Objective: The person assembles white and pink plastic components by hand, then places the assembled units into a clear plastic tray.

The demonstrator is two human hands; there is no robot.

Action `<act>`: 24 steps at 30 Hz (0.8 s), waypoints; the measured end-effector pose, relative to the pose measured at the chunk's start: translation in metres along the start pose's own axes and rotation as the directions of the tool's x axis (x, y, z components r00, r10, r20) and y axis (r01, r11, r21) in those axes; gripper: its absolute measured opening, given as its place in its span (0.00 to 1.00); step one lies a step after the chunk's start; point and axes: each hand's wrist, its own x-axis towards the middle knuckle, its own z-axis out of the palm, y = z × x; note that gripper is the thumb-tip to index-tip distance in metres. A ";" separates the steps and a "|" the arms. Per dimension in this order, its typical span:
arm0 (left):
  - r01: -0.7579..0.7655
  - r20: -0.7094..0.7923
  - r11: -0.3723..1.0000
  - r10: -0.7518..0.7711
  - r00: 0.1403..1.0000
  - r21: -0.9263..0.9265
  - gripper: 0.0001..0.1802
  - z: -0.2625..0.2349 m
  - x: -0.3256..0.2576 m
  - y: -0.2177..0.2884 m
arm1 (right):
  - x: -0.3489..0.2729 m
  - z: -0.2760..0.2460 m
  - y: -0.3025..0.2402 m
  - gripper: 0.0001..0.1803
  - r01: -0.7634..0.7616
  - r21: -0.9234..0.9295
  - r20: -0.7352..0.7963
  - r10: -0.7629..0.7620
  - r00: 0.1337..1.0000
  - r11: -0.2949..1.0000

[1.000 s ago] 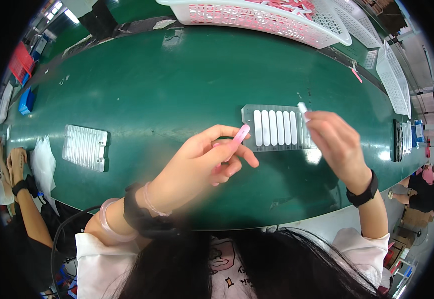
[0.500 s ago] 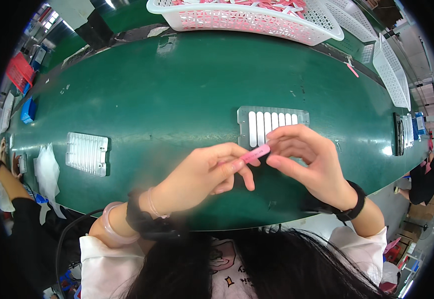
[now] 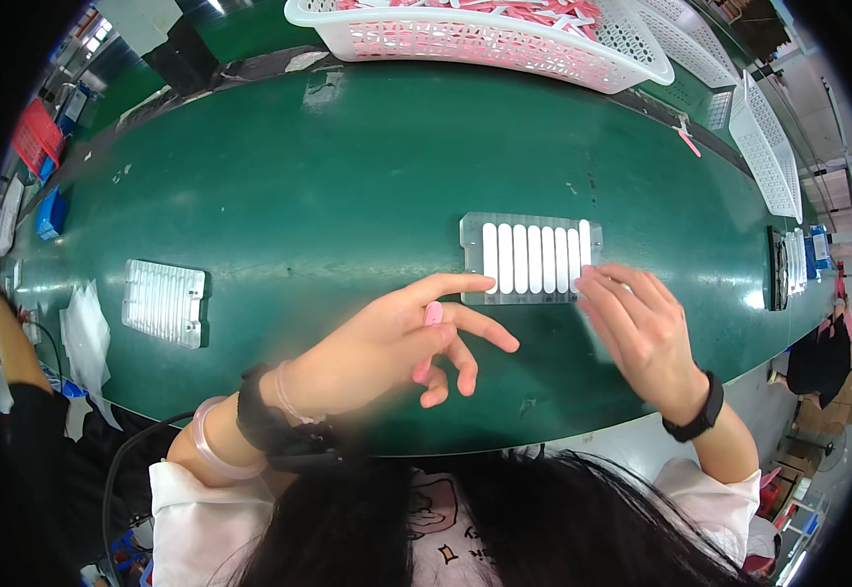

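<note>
White round-ended strips point(image 3: 534, 259) lie side by side in a clear grooved tray point(image 3: 472, 259), right of the middle on the green table point(image 3: 279, 196). Over at the far left I see a blue box point(image 3: 51, 214), then a crumpled white plastic sheet point(image 3: 83, 328) and a second clear tray point(image 3: 163, 301), its grooves showing. Next comes the left hand point(image 3: 401, 338), its thumb clamping a pink strip point(image 3: 433, 313) while the forefinger stretches to the filled tray's left end. Past the row, the right hand point(image 3: 638, 323) has its fingers bunched at the near end of the rightmost strip point(image 3: 585, 245); whether they grip it, I cannot tell. Farther right stands a white perforated basket point(image 3: 766, 157).
</note>
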 end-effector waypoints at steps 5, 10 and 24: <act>-0.004 0.053 1.000 0.002 0.999 0.027 0.23 -0.002 0.002 -0.005 | -0.012 -0.010 -0.002 0.18 -0.144 0.161 0.046 0.138 0.989 0.976; -0.051 0.164 0.987 0.026 0.986 0.154 0.25 -0.007 0.003 -0.013 | 0.000 -0.013 0.019 0.41 -0.260 0.271 0.159 0.224 0.962 0.927; 0.175 0.211 0.970 -0.209 0.955 0.169 0.25 -0.007 0.000 -0.015 | 0.172 0.047 -0.038 0.47 0.128 0.405 -0.004 -0.138 0.990 0.905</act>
